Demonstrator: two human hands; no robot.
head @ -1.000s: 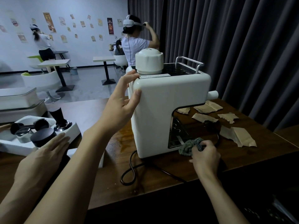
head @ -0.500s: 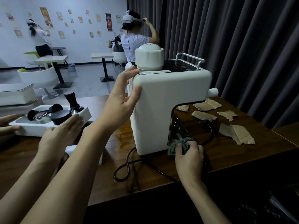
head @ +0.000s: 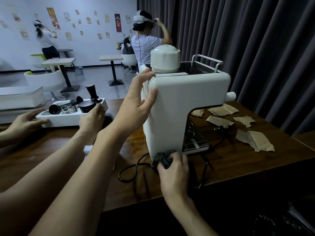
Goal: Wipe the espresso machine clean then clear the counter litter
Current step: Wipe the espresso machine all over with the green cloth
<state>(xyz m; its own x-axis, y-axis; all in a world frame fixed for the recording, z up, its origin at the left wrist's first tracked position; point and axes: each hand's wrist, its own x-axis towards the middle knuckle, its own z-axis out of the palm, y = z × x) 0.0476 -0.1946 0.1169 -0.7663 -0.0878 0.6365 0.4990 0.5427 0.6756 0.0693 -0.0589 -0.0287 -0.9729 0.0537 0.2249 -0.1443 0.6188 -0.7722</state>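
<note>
left hand (head: 136, 103), fingers straight, braces top-left corner of machine (head: 187, 103); right hand (head: 175, 169) fingers clenched on cloth (head: 162, 158) at machine's bottom near edge, side panel rising straight above it; litter (head: 255, 140) lies on bench (head: 238, 164) further right, nearer right hand

Most of cloth (head: 162, 158) buried under right hand (head: 173, 169); only dark fuzzy edge shows. Lower near corner of machine (head: 180, 103) hidden behind cloth; upper rear edge covered by left hand (head: 134, 106). One end of cord (head: 133, 169) vanishes under right hand. Print on label (head: 170, 74) atop machine too small to read, wall posters (head: 52, 17) likewise. Far-left bystander (head: 46, 41) blurred. Bottom-right dark clutter (head: 281, 222) cut by edge, unidentifiable.
</note>
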